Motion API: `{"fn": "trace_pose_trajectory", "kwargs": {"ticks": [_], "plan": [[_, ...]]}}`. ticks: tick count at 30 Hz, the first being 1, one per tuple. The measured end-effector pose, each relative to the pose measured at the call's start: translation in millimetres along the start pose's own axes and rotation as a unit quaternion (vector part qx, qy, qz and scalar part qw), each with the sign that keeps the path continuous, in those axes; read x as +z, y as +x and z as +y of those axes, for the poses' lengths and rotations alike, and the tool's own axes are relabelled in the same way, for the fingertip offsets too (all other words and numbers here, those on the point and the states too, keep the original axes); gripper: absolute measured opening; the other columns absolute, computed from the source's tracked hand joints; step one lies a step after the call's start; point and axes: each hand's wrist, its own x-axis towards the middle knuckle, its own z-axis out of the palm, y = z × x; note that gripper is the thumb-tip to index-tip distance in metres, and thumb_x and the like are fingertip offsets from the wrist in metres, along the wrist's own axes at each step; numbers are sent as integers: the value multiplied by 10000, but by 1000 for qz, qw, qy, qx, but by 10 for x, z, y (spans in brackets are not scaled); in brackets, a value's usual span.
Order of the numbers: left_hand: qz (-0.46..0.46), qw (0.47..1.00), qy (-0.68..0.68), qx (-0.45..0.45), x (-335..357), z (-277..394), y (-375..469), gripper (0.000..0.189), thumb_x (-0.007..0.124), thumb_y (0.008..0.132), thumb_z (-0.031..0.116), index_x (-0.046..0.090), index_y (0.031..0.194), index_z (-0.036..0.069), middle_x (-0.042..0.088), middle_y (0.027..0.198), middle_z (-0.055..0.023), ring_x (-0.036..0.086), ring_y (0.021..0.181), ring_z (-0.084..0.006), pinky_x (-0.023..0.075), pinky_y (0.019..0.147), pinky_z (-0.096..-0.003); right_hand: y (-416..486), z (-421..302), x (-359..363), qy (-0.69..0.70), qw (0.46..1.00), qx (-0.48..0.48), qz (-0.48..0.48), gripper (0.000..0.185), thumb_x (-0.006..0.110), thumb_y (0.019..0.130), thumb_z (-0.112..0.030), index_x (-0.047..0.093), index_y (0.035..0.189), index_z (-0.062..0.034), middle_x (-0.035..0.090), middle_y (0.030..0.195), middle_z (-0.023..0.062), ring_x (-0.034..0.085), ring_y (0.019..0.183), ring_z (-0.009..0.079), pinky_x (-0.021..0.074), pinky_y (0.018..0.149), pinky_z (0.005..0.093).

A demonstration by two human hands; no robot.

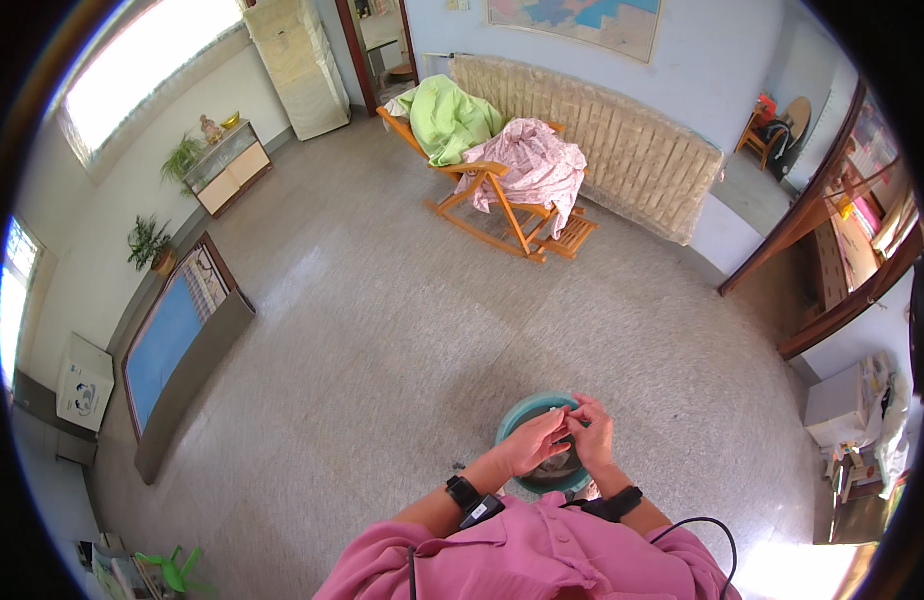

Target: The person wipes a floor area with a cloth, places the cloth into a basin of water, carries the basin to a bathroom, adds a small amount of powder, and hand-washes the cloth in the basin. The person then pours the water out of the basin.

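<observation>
A round teal basin (509,426) stands on the floor close in front of me, with darker contents that I cannot make out well. Over it, my left hand (541,442) reaches in from the left with its fingers bent inward. From the right comes my right hand (593,431), and the fingertips of both hands meet above the basin. Something small and pale may be between them; it is too small to tell. A black band with a small device (477,506) is on my left wrist, and a black band (618,504) is on my right.
A wooden rocking chair (499,180) holds green cloth (447,120) and pink patterned cloth (529,165) near a covered radiator (582,120). On the left a blue-topped bed or low platform (166,345) stands by the wall. A white box (837,405) is at the right.
</observation>
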Motion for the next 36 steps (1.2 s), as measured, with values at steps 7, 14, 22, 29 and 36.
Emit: {"fn": "trace_pose_trajectory", "kwargs": {"ticks": [7, 14, 22, 29, 36], "plan": [[-2, 1000, -13, -13, 142, 188, -79, 466, 389, 1047, 413, 421, 1448, 178, 514, 1387, 15, 516, 1209, -131, 400, 1035, -362, 83, -75, -16, -62, 997, -25, -44, 71, 617, 865, -55, 608, 855, 15, 653, 1106, 178, 632, 1018, 264, 488, 875, 353], [-28, 999, 3, 28, 316, 455, -251, 665, 294, 1019, 566, 257, 1524, 136, 493, 1426, -79, 481, 1294, -197, 417, 1019, -391, 66, -145, -54, 197, 971, 127, -55, 115, 565, 953, -90, 624, 943, 8, 639, 1198, 117, 578, 973, 123, 471, 855, 293], [-55, 998, -19, 38, 347, 573, -308, 770, 265, 966, 665, 250, 1525, 135, 472, 1443, -105, 463, 1320, -236, 410, 1037, -417, 88, -227, -118, 301, 933, 191, -42, 93, 598, 932, -62, 643, 896, 11, 632, 1204, 93, 584, 929, 94, 456, 843, 246], [-29, 997, -42, 55, 263, 520, -247, 757, 256, 974, 659, 316, 1500, 118, 477, 1414, -92, 466, 1283, -212, 396, 1042, -422, 28, -496, 5, 165, 981, 93, -47, 12, 666, 856, -9, 673, 860, -17, 643, 987, 41, 565, 816, 79, 464, 730, 230], [32, 997, 8, 70, 228, 457, -148, 858, 276, 960, 677, 305, 1472, -11, 372, 1489, -211, 407, 1354, -279, 323, 1123, -432, -97, -799, 215, 195, 968, 98, -126, 44, 687, 854, -23, 666, 876, 9, 645, 779, -1, 570, 738, 64, 468, 675, 235]]}}
